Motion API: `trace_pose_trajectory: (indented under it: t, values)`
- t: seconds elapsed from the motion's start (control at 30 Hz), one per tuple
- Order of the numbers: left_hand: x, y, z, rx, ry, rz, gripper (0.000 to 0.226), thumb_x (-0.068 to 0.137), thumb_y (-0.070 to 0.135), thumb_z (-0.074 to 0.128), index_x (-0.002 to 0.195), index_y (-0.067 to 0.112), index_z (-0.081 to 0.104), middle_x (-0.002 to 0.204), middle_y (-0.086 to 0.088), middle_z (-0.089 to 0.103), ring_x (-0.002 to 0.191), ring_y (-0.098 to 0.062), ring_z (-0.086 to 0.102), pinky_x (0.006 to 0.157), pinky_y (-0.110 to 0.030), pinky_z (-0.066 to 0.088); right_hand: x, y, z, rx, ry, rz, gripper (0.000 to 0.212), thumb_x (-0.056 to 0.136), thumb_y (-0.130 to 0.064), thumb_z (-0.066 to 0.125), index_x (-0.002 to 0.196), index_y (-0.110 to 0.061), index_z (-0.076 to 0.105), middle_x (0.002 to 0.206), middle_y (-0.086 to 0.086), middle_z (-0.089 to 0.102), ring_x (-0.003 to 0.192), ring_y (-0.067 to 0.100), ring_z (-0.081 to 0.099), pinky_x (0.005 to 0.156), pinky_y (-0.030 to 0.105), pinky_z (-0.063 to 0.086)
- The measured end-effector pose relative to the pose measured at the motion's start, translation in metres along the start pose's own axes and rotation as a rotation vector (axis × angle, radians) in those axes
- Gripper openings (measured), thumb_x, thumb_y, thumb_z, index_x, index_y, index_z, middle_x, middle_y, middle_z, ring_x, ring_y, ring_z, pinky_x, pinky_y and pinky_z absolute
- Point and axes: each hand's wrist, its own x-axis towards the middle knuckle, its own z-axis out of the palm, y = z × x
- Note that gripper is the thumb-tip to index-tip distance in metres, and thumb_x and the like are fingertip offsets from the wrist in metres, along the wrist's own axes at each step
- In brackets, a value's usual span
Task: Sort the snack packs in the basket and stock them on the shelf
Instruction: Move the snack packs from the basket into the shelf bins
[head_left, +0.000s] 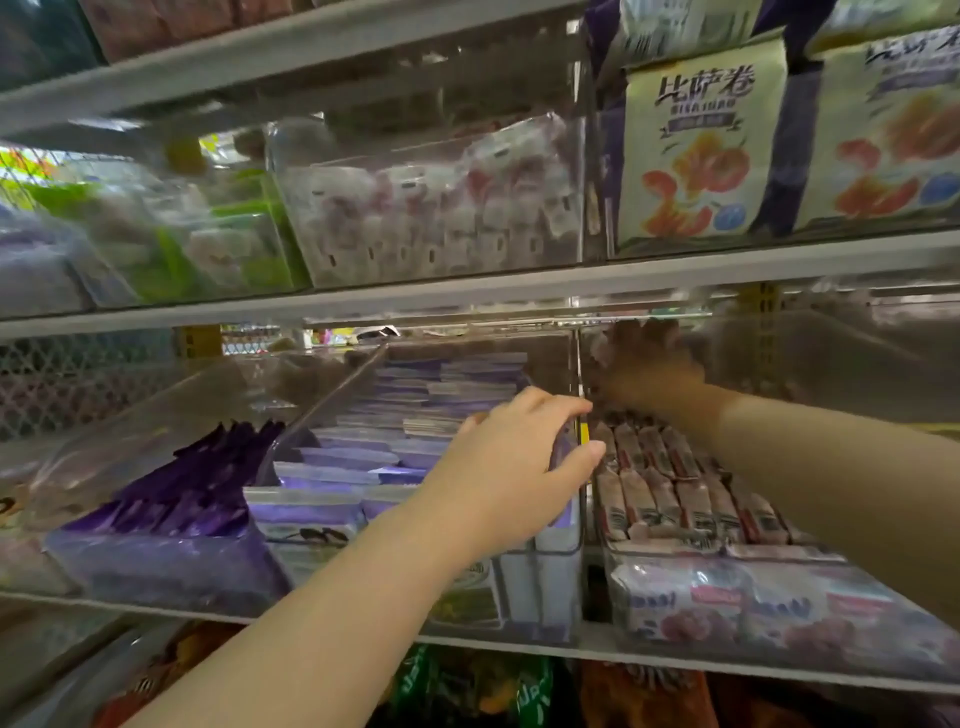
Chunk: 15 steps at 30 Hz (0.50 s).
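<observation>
Lavender snack pack (560, 451) pinched in left hand (511, 465) against right wall of clear middle bin (563, 577) — right hand (644, 374) deep over red-wrapped packs (675, 499), grip blurred, cannot tell — pack could snag on that wall and buckle.

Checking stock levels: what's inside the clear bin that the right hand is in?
Rows of pink-and-brown wrapped snack bars fill the clear bin, front and middle. The right hand covers the back, so anything there, or in its fingers, is hidden.
</observation>
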Motion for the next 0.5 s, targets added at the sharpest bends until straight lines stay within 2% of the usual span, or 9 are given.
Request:
trace_pose_trajectory:
  t: [0.07,0.17,0.27,0.37,0.4,0.43,0.5]
  values:
    - [-0.001,-0.002,0.001,0.005,0.007,0.017,0.049,0.097,0.052,0.037,0.143,0.036,0.035,0.142,0.011,0.04,0.128,-0.013,0.041,0.109,-0.042,0.033,0.003,0.004,0.005,0.017,0.003,-0.005,0.069,0.083,-0.058,0.05,0.139,-0.02,0.039,0.148,0.019,0.028,0.135,0.043,0.028,0.106,0.057,0.028]
    - [-0.002,-0.006,0.003,0.021,0.016,0.036,0.05,0.097,0.055,0.035,0.144,0.037,0.033,0.142,0.013,0.04,0.128,-0.013,0.041,0.108,-0.039,0.032,0.01,0.006,-0.005,-0.081,-0.092,-0.087,0.059,0.086,-0.056,0.048,0.132,-0.017,0.047,0.146,0.018,0.035,0.135,0.038,0.032,0.111,0.049,0.026]
    - [-0.002,-0.008,0.005,0.033,0.033,0.048,0.05,0.097,0.055,0.034,0.144,0.037,0.033,0.143,0.013,0.04,0.129,-0.012,0.041,0.108,-0.04,0.031,0.013,-0.003,-0.014,-0.259,-0.091,-0.185,0.059,0.087,-0.061,0.042,0.129,-0.019,0.05,0.142,0.014,0.043,0.132,0.033,0.036,0.11,0.045,0.022]
    - [-0.002,-0.009,0.007,0.038,0.036,0.054,0.051,0.098,0.055,0.034,0.145,0.037,0.032,0.144,0.013,0.039,0.129,-0.012,0.04,0.108,-0.039,0.031,0.012,-0.004,-0.021,-0.104,-0.264,-0.102,0.056,0.082,-0.063,0.046,0.112,-0.017,0.057,0.126,0.019,0.051,0.115,0.029,0.049,0.099,0.039,0.034]
    - [-0.003,-0.009,0.008,0.039,0.036,0.055,0.051,0.098,0.055,0.034,0.145,0.037,0.031,0.144,0.013,0.039,0.129,-0.012,0.04,0.108,-0.039,0.031,0.011,-0.001,-0.018,-0.064,-0.291,-0.072,0.057,0.084,-0.059,0.048,0.117,-0.013,0.055,0.131,0.02,0.048,0.114,0.028,0.048,0.098,0.038,0.035]
    - [-0.003,-0.009,0.008,0.041,0.037,0.055,0.05,0.098,0.055,0.034,0.145,0.037,0.031,0.144,0.013,0.039,0.13,-0.012,0.04,0.108,-0.039,0.031,0.009,0.001,-0.014,-0.045,-0.261,-0.037,0.06,0.087,-0.055,0.049,0.129,-0.011,0.049,0.141,0.022,0.04,0.119,0.031,0.043,0.102,0.041,0.033]
    - [-0.003,-0.009,0.008,0.039,0.041,0.052,0.05,0.098,0.055,0.033,0.145,0.037,0.031,0.144,0.013,0.039,0.13,-0.012,0.04,0.109,-0.039,0.03,0.001,0.003,-0.003,-0.016,-0.069,0.044,0.07,0.086,-0.055,0.052,0.141,-0.015,0.035,0.15,0.02,0.024,0.134,0.039,0.027,0.108,0.052,0.028]
